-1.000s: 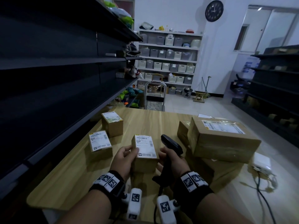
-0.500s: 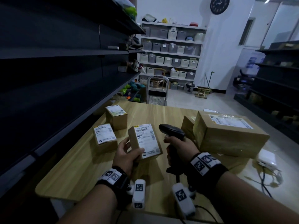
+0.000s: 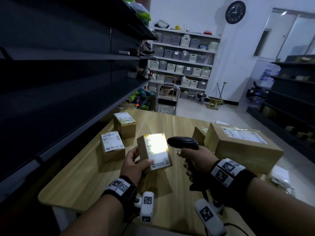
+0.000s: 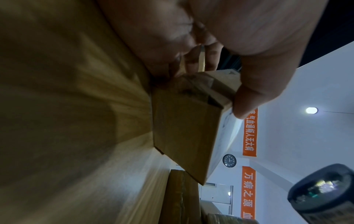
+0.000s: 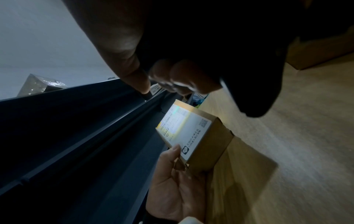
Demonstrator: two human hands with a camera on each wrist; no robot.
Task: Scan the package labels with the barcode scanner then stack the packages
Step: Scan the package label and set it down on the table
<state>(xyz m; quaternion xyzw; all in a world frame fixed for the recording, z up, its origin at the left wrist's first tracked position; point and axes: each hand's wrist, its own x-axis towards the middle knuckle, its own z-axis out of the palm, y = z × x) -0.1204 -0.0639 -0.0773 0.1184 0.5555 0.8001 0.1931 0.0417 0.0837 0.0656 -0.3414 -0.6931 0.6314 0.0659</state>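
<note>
My left hand (image 3: 136, 163) grips a small cardboard package (image 3: 154, 151) tilted above the wooden table (image 3: 81, 181), its white label facing up and to the right. The black barcode scanner (image 3: 183, 143) sits in my right hand (image 3: 197, 160), aimed left at that label, which glows bright under its light. The lit label (image 5: 184, 128) shows clearly in the right wrist view, with my left thumb (image 5: 173, 151) on its edge. From the left wrist, the package's underside (image 4: 184, 128) and the scanner's window (image 4: 323, 188) appear. Two more small labelled packages (image 3: 112, 145) (image 3: 125, 124) lie at the left.
A large labelled carton (image 3: 242, 143) tops a stack of boxes at the table's right. Dark shelving (image 3: 68, 82) runs along the left side. A white adapter with cables (image 3: 279, 176) lies at the far right. A trolley (image 3: 167, 99) stands beyond the table.
My left hand raised and tilted the small package toward the scanner. The right hand brought the scanner up level and its light now falls on the label.
</note>
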